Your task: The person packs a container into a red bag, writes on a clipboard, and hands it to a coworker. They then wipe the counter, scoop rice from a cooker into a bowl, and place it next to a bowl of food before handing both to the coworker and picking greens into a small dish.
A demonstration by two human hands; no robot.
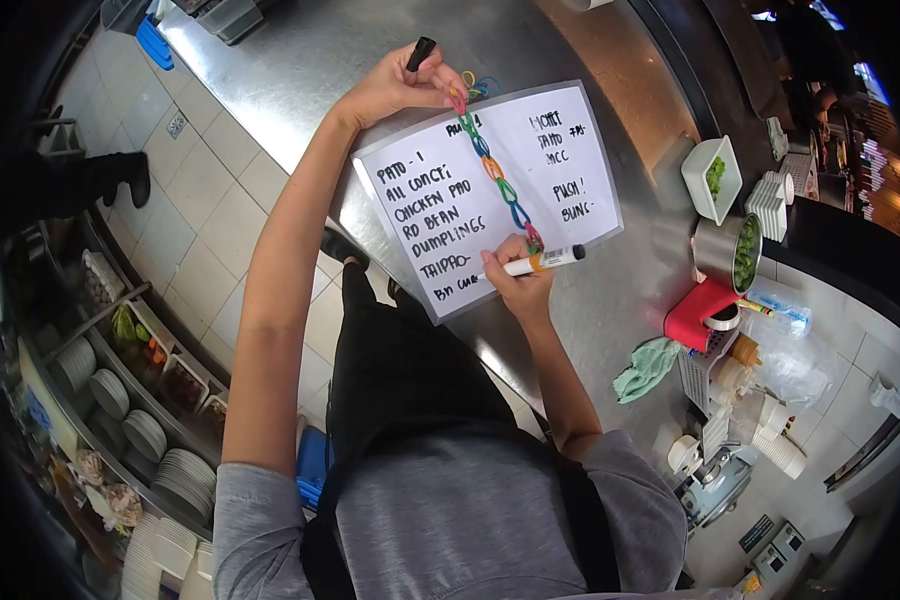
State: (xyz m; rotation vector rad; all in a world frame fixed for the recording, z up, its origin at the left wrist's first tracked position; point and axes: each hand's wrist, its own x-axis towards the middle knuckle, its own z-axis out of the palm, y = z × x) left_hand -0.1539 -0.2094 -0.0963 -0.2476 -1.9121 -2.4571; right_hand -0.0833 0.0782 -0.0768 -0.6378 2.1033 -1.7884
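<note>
Pinching the marker (545,261) in my right hand (518,282) at the near edge of the sheet (440,215), I pin its far edge with my left hand (400,88), fingers closed round the cap (421,52), bare surface (305,70) beyond.

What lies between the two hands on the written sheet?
In the head view, a chain of coloured links runs down the sheet from the left hand, holding a black cap, to the right hand, holding a marker.

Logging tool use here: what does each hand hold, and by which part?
Right hand: white marker, grip on the barrel near the writing tip. Left hand: black cap, pinched at its lower end.
</note>
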